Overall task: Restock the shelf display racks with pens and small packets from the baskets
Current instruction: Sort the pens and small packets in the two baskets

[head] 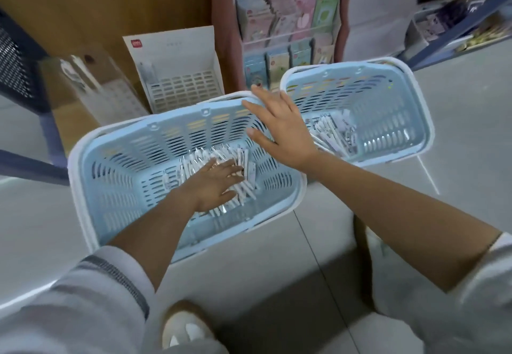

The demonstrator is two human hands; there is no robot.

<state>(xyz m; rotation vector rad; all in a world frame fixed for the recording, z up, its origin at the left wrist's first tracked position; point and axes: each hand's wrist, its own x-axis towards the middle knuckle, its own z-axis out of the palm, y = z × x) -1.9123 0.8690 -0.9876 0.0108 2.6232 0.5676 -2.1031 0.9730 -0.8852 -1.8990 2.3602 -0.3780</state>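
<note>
Two light-blue plastic baskets with white rims stand on the floor. In the near basket [119, 159] lies a pile of white pens [243, 184]. My left hand [216, 187] reaches down into it and lies over the pens, fingers bent round some of them. My right hand [279, 129] hovers with fingers spread over the gap between the baskets, touching nothing I can make out. The far basket [388, 96] holds more white pens and small packets [335, 132]. A white cardboard pen display rack [180, 87] with an empty grid of slots stands behind the near basket.
A second, clear rack [102, 87] leans at the left of the white one. Behind the baskets a shelf stand [288, 21] holds rows of pastel packets. A dark blue metal frame [33, 90] is at far left. My shoe [185, 328] is below, on grey floor tiles.
</note>
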